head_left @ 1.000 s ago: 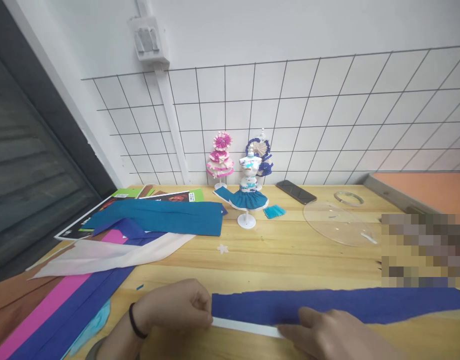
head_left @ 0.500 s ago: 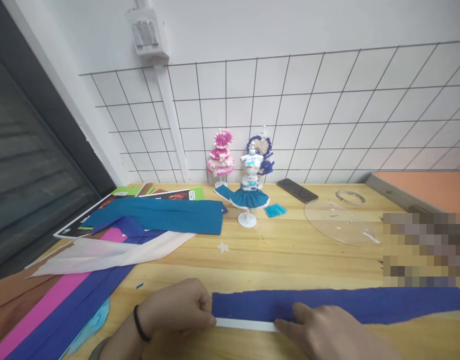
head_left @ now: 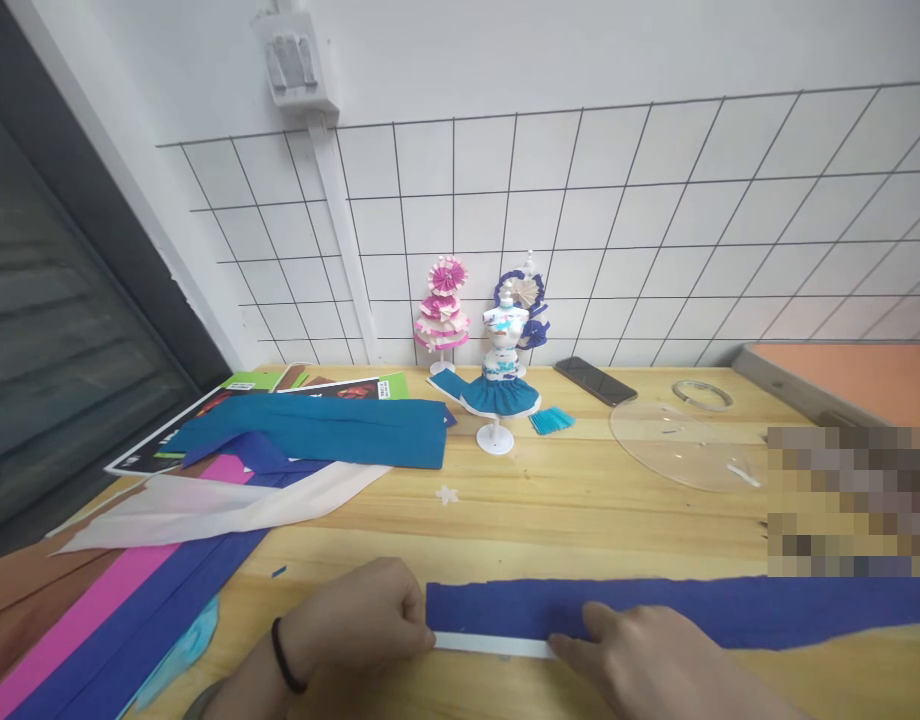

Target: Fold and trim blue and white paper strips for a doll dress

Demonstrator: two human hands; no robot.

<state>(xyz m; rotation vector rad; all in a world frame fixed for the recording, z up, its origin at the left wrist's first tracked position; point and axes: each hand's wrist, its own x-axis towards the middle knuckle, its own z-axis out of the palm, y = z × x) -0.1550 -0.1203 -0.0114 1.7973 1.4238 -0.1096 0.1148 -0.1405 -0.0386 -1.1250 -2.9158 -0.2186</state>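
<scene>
A long strip of dark blue paper (head_left: pixel 505 605) lies flat across the front of the table. Along its lower edge at the left end runs a narrow white strip that looks like tape (head_left: pixel 497 646). My left hand (head_left: pixel 366 615), with a black band on the wrist, is closed, its thumb and finger pinched on the white strip's left end. On the right, my right hand (head_left: pixel 647 655) rests on the blue paper. Its fingers are apart, one stretched tip at the white strip's right end and another on the paper; its other fingers are partly hidden.
A dress form with a teal skirt (head_left: pixel 501 397) stands mid-table before a pink-dressed form (head_left: pixel 443 320) and a blue-dressed one (head_left: pixel 535 325). Coloured paper strips (head_left: pixel 302 430) are piled left. A phone (head_left: pixel 595 380), a clear disc (head_left: pixel 681 450) and a tape roll (head_left: pixel 701 394) lie right.
</scene>
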